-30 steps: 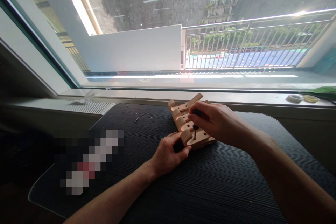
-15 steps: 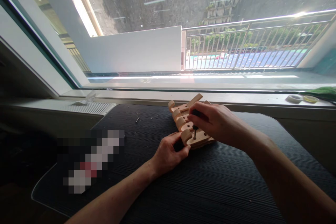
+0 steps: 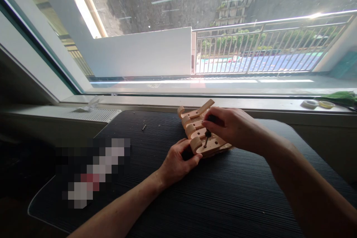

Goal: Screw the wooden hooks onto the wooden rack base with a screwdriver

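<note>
A light wooden rack with several curved hooks (image 3: 198, 128) lies on the black ribbed mat (image 3: 195, 193) near the window. My right hand (image 3: 230, 126) is closed around a short black-handled screwdriver (image 3: 208, 133), its tip standing on the rack's flat board close to the nearest hook. My left hand (image 3: 178, 163) is closed against the near left corner of the rack, thumb on the wood, holding it down. A small loose screw (image 3: 144, 127) lies on the mat to the left.
The mat covers a dark table beside a large window. A white vent grille (image 3: 92, 114) and crumpled clear wrap (image 3: 90, 103) sit on the sill at left. Two tape rolls (image 3: 318, 104) lie on the sill at far right. A blurred patch covers something at front left.
The view shifted slightly. Both hands stay on the rack; the screwdriver has hardly moved.
</note>
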Action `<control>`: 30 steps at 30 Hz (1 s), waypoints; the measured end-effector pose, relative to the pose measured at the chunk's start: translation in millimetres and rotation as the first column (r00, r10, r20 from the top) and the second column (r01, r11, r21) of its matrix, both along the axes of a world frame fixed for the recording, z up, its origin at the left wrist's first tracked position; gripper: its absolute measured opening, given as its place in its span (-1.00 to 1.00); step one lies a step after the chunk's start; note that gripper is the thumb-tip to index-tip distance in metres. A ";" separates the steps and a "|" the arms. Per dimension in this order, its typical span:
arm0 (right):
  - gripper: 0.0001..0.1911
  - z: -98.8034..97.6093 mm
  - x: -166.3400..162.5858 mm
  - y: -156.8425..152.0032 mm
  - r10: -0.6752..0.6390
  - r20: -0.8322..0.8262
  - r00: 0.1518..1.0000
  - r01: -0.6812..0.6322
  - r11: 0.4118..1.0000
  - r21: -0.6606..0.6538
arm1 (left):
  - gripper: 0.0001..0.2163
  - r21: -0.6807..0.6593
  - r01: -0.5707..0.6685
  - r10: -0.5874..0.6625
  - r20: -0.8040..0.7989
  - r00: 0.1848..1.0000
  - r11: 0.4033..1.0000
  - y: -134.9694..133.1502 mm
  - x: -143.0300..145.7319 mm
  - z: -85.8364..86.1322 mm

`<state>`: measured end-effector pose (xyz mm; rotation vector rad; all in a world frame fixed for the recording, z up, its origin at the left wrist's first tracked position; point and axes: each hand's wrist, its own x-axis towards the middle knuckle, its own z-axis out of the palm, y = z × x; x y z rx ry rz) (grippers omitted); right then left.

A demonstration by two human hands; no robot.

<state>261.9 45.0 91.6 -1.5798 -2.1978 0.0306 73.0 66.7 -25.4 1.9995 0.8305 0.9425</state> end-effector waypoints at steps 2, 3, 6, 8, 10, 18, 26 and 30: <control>-0.75 -2.4 0.3 1.8 -0.036 0.006 0.999 0.036 0.999 0.015 | -0.81 0.004 0.001 -0.001 -0.001 1.000 1.000 0.5 0.3 -0.5; -0.74 -3.6 -0.3 2.3 -0.050 0.009 0.999 0.050 0.998 0.023 | -0.81 0.006 0.003 -0.003 -0.003 1.000 1.000 0.8 0.4 -0.4; -0.74 -6.3 -3.7 1.7 -0.071 0.002 0.997 0.071 0.996 0.048 | -0.81 0.010 0.008 -0.008 -0.010 1.000 1.000 1.3 0.5 0.8; -0.76 -6.3 -6.0 0.1 -0.055 -0.013 0.998 0.056 0.997 0.051 | -0.79 0.006 0.010 -0.010 -0.010 1.000 1.000 1.4 0.4 1.9; -0.77 -4.6 -7.2 -2.1 -0.014 -0.023 1.000 0.015 0.999 0.032 | -0.79 0.001 0.012 -0.012 -0.008 1.000 1.000 1.1 0.1 2.8; -0.80 1.4 -6.1 -5.1 0.075 -0.031 0.997 -0.075 0.997 -0.014 | -0.76 -0.011 0.014 -0.014 -0.002 1.000 1.000 0.5 0.0 2.0; -0.73 -5.4 -5.0 1.7 -0.039 0.000 0.999 0.039 0.999 0.027 | -0.77 -0.005 0.003 -0.003 -0.009 1.000 1.000 0.5 0.4 3.2; -0.73 -6.4 -6.6 1.8 -0.088 0.033 0.996 0.086 0.995 0.054 | -0.77 -0.018 -0.002 0.002 -0.010 1.000 1.000 0.0 0.5 2.8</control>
